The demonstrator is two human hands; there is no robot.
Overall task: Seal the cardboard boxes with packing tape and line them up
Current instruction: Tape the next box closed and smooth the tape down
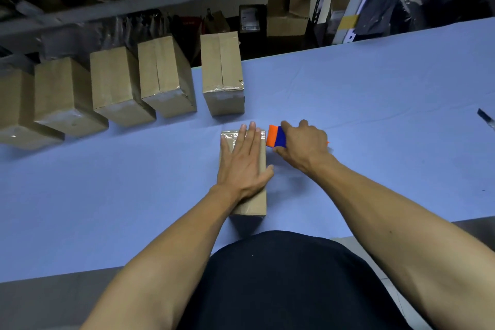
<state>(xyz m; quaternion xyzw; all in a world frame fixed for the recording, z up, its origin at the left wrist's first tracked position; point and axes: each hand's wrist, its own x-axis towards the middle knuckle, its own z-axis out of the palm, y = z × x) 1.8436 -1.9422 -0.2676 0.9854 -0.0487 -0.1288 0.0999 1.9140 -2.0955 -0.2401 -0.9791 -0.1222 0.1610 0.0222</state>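
The cardboard box (247, 169) lies near the desk's (375, 104) front edge, its long axis running from the person toward the far edge. The left hand (242, 162) presses flat on its top, fingers straight; the right hand (304, 146) grips an orange-and-blue tape dispenser (276, 136) just beside the box's far right corner. Five taped boxes (222, 75) line the far left edge, well apart.
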